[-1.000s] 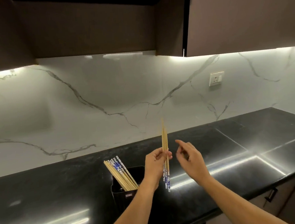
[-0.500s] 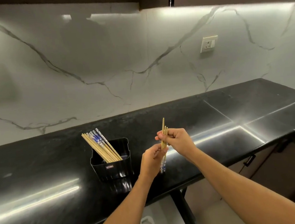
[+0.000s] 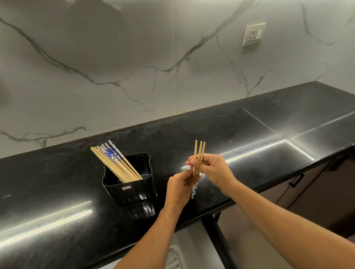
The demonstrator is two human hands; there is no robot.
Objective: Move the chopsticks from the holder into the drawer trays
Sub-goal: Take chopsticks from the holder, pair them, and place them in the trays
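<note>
The chopsticks [image 3: 199, 153] stand upright above the tabletop [image 3: 49, 187], right of the holder [image 3: 132, 186]. The fingers [image 3: 207, 160] of our right hand [image 3: 215, 170] curl round them, and our left hand [image 3: 179, 187] pinches lower down. We should square the ends before lowering them into the tray [image 3: 174, 266].

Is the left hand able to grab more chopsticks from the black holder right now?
Probably not yet: the left hand is busy holding a chopstick bundle together with the right hand. But the black holder stands close beside it, open-topped, nothing between, so once free it likely reaches the remaining chopsticks.
</note>
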